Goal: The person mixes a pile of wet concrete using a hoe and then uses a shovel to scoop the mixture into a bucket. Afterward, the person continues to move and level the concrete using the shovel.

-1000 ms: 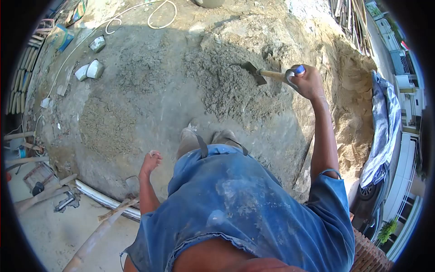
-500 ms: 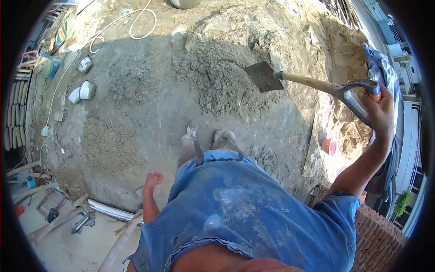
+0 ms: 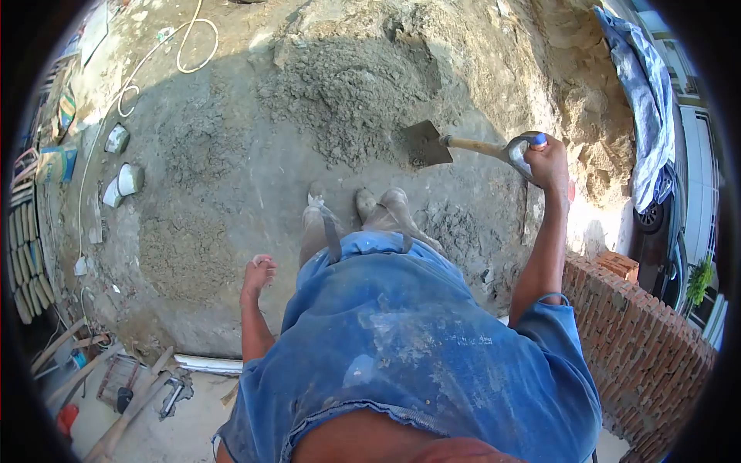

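My right hand (image 3: 548, 163) is wrapped round the D-shaped handle of a shovel (image 3: 477, 146), out in front to the right. The shovel has a short wooden shaft and a flat, square steel blade (image 3: 427, 144). Its blade overlaps the near right edge of a grey heap of wet mortar (image 3: 355, 100) in this view. At my left side, my left hand (image 3: 260, 275) hangs with its fingers loosely curled and nothing in them. My boots (image 3: 366, 204) stand on the ground just before the heap.
Flatter mortar patches (image 3: 185, 258) lie to the left, near white buckets (image 3: 130, 179) and a pale hose (image 3: 123, 92). Sand (image 3: 590, 131) and a blue tarp (image 3: 648, 100) are at the right. Stacked bricks (image 3: 641, 339) stand behind my right arm. Long-handled tools (image 3: 127, 409) lie at lower left.
My right hand has brought the shovel inward and closer to my body, its blade moving left and nearer my feet. My left hand stays low at my side. The view has shifted slightly.
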`<state>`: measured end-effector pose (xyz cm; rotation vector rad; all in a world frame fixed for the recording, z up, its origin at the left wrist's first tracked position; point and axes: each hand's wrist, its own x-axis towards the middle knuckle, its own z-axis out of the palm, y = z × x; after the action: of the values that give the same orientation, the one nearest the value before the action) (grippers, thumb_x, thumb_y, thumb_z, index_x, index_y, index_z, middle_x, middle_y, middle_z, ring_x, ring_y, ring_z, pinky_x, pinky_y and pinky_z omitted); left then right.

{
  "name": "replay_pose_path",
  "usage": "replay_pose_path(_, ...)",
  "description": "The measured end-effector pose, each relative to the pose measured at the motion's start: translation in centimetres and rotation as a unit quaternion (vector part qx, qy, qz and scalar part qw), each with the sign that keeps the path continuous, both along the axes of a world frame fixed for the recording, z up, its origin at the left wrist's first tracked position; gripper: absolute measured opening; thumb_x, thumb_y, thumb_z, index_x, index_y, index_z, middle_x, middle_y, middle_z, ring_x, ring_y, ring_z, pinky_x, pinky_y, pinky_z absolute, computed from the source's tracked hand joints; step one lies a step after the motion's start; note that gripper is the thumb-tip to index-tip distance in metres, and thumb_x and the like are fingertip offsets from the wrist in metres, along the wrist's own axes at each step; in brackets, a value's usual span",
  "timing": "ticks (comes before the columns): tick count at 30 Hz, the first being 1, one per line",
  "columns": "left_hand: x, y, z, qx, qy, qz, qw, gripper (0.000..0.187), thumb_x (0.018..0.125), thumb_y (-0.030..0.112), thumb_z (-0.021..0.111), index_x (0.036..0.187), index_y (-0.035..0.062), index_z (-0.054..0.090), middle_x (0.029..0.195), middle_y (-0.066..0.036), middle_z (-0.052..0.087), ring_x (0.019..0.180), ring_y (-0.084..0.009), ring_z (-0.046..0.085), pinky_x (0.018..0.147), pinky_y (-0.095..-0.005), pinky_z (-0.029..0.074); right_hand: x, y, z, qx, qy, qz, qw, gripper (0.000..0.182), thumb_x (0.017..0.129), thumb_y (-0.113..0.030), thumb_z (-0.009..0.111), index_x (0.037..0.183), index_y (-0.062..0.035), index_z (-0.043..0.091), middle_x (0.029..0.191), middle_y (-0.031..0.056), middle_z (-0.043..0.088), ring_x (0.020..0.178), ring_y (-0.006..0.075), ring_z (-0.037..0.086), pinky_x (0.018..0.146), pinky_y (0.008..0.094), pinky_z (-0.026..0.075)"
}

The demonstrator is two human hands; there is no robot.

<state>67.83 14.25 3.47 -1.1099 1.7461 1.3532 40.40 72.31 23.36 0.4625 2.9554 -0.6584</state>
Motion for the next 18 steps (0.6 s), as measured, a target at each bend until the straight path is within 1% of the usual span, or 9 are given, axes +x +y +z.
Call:
replay_pose_path(5,0.9,-1.1,0.6,0.008,-0.005,-0.032,0.999,0.028,0.086,0.025,0.046,0.109,0.0104,0.052,0.093,-0.005,0.063,0.076,-0.0149,0.059,0.067,-0.0312,0.047,1.9,-0.4,6.8,0.026,0.053,-0.042,0.997,0.024,0.066,-0.014,0.054,0.086,-0.0051,0.065,0.064,0.0131,0.06,0.058,0.0241,0.056,0.059,0.0358,0.044)
replay_pose_path(7,0.5,-1.8,0.4,0.017,-0.005,-0.049,0.999,0.028,0.086,0.025,0.046,0.109,0.0104,0.052,0.092,-0.005,0.063,0.076,-0.0151,0.059,0.067,-0.0313,0.046,3.6,-2.1,8.4,0.008,0.07,-0.042,0.997,0.017,0.064,-0.009,0.054,0.078,-0.0011,0.06,0.059,0.0031,0.056,0.055,0.0135,0.051,0.054,0.029,0.041)
replay_pose_path(9,0.4,-2.6,0.0,0.013,-0.028,-0.03,0.999,0.021,0.087,0.019,0.046,0.104,0.0092,0.055,0.086,-0.006,0.064,0.07,-0.0148,0.06,0.058,-0.0263,0.046,5.6,-8.1,8.3,-0.002,0.082,-0.075,0.994,0.017,0.07,-0.017,0.058,0.082,-0.005,0.063,0.067,0.0149,0.062,0.067,0.0281,0.063,0.062,0.0391,0.045)
replay_pose_path(10,0.3,-3.4,-0.4,0.014,-0.033,-0.038,0.999,0.021,0.087,0.019,0.046,0.104,0.0092,0.055,0.086,-0.006,0.064,0.07,-0.0148,0.06,0.058,-0.0263,0.046,6.4,-11.4,6.8,0.095,0.002,-0.077,0.992,0.019,0.074,-0.018,0.058,0.088,-0.0062,0.061,0.073,0.0162,0.064,0.073,0.0337,0.063,0.065,0.0422,0.047)
replay_pose_path(11,-0.3,-4.1,-1.6,0.016,-0.031,-0.066,0.997,0.021,0.087,0.019,0.046,0.104,0.0093,0.055,0.086,-0.006,0.064,0.07,-0.0144,0.06,0.058,-0.0262,0.046,7.3,-13.7,3.1,0.103,-0.093,-0.027,0.99,0.022,0.076,-0.02,0.055,0.094,-0.0076,0.058,0.079,0.0178,0.064,0.077,0.0385,0.061,0.068,0.047,0.047)
replay_pose_path(12,-1.0,-4.6,-2.6,0.022,-0.029,-0.092,0.995,0.022,0.087,0.019,0.046,0.104,0.0093,0.055,0.086,-0.006,0.064,0.07,-0.0141,0.059,0.058,-0.0261,0.045,9.2,-15.9,-1.2,0.082,-0.161,0.018,0.983,0.021,0.078,-0.02,0.052,0.094,-0.0079,0.057,0.081,0.0188,0.064,0.078,0.0397,0.061,0.07,0.0494,0.047)
replay_pose_path(14,-4.2,-5.5,-4.2,0.024,-0.004,-0.115,0.993,0.022,0.087,0.02,0.046,0.105,0.0093,0.054,0.086,-0.006,0.064,0.069,-0.0137,0.059,0.058,-0.0262,0.045,9.8,-18.7,-1.2,0.084,-0.176,0.053,0.979,0.021,0.079,-0.023,0.052,0.093,-0.008,0.057,0.081,0.0198,0.064,0.078,0.0403,0.061,0.07,0.0496,0.047)
replay_pose_path(16,-4.8,-6.8,-3.5,0.018,-0.011,-0.142,0.99,0.023,0.087,0.021,0.046,0.105,0.0093,0.054,0.086,-0.006,0.064,0.069,-0.0132,0.059,0.058,-0.0262,0.045,11.6,-20.6,-1.8,0.062,-0.211,0.024,0.975,0.022,0.077,-0.025,0.053,0.092,-0.0096,0.058,0.082,0.0195,0.063,0.082,0.0397,0.06,0.071,0.0487,0.046)
replay_pose_path(18,-6.8,-7.5,-3.0,0.045,0.084,-0.071,0.993,0.023,0.087,0.023,0.047,0.105,0.0114,0.054,0.088,-0.004,0.064,0.071,-0.0136,0.059,0.062,-0.0296,0.046,11.2,-19.7,-1.1,0.076,-0.194,0.013,0.978,0.023,0.076,-0.025,0.054,0.093,-0.0098,0.058,0.081,0.0188,0.063,0.082,0.0394,0.06,0.071,0.0483,0.046)
